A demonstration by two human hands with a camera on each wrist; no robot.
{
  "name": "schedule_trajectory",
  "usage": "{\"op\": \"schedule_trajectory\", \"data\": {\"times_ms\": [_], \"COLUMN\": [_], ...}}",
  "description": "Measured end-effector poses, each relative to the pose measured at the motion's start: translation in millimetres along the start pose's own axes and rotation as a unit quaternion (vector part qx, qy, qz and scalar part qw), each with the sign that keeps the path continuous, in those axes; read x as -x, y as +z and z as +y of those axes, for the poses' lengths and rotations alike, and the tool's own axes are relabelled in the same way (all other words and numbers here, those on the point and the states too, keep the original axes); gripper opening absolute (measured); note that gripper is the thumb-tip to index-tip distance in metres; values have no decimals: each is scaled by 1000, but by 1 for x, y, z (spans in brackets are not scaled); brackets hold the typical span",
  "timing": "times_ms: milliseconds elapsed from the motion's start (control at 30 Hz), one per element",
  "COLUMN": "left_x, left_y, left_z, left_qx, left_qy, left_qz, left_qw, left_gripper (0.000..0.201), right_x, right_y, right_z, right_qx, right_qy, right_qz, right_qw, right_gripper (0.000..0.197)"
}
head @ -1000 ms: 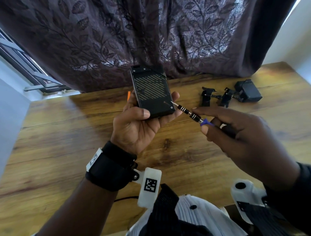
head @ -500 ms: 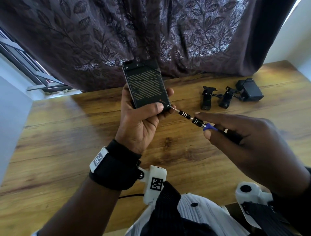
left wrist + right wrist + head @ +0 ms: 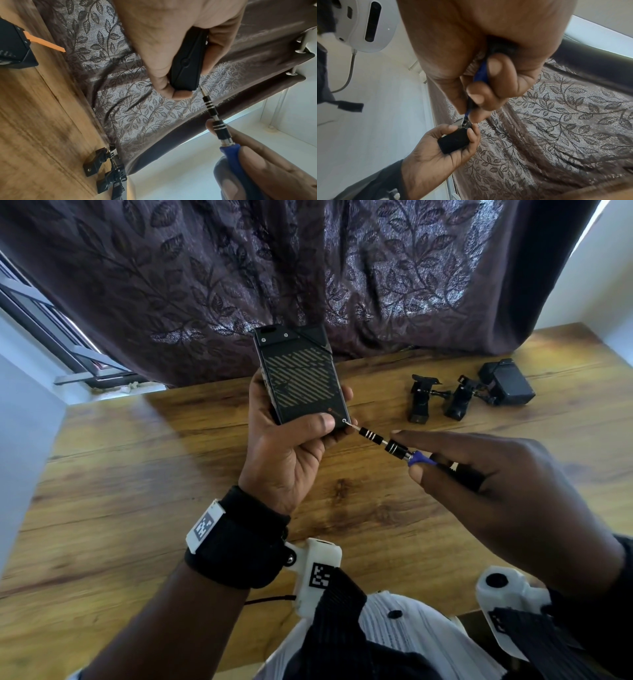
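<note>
A brown wood-grain table (image 3: 137,474) runs up to a dark plum curtain woven with shiny leaves (image 3: 239,285), whose hem lies along the table's far edge; a dark metal window frame (image 3: 51,337) shows left of the curtain and a white wall (image 3: 609,285) right of it. On the table's far right stand 2 small black clip mounts (image 3: 420,400) just beside each other, with a black boxy block (image 3: 507,386) just behind the right-hand mount. The left wrist view shows a flat orange strip (image 3: 46,43) lying on the table by the hem, 1 end at a black angular part (image 3: 13,47).
</note>
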State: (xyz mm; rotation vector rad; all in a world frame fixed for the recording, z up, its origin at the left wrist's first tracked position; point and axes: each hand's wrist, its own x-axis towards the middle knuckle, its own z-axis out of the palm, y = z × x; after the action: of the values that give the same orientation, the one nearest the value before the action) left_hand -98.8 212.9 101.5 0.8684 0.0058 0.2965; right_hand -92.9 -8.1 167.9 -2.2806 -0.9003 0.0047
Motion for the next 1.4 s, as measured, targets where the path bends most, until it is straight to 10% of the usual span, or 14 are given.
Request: {"op": "schedule_trajectory", "data": {"times_ms": [1067, 1400], "left_x": [5, -2], "left_y": [-1, 13], "left_z": [-4, 4], "left_qx": [-32, -84], "left_qy": [-14, -13], "left_qz": [36, 61], "left_qw": [999, 995], "left_gripper": [84, 77], "right_x": [1, -16], "right_y": [4, -1], "right_z": [6, -8], "right_qx": [36, 251], "right_qy": [4, -10], "right_qz": [-1, -118], "right_qw": [999, 961], "right_gripper": [35, 31]}}
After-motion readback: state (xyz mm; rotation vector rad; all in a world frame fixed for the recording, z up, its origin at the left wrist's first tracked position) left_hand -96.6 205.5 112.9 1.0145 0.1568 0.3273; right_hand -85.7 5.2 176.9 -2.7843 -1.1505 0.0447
